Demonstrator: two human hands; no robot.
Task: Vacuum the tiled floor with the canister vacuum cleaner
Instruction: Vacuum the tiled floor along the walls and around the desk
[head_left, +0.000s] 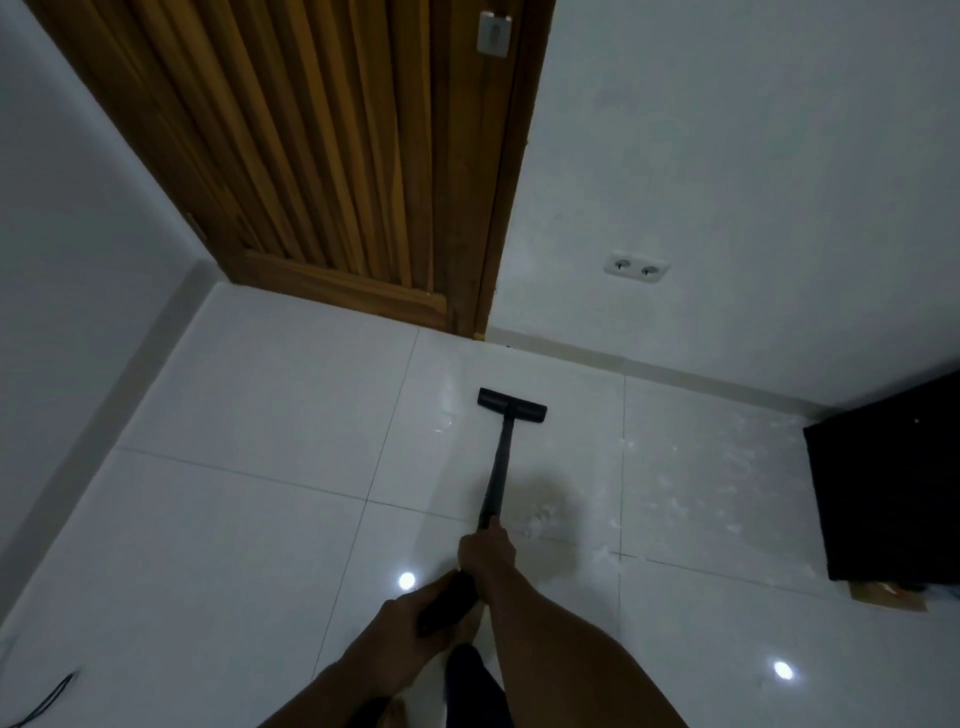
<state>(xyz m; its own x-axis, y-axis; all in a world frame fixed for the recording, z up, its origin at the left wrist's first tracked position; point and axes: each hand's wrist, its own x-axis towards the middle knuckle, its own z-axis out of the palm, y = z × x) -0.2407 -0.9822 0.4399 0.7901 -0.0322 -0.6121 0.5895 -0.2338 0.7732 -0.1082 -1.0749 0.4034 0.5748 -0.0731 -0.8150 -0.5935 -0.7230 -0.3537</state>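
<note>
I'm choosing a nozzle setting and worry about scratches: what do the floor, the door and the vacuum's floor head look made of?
The floor looks like glazed ceramic or porcelain tile: white, glossy, thin grout lines, mirror-like light spots. The door looks like varnished wood: brown slats with visible grain. The floor head seems matte black plastic, though dim light leaves that open.

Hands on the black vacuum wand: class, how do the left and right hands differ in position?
The right hand grips farther along the thin black vacuum wand, nearer the flat black floor head; the left hand holds the thicker upper end, nearer the body. The right hand shows higher in the view, the left hand lower and leftward. Both curl round the wand.
</note>
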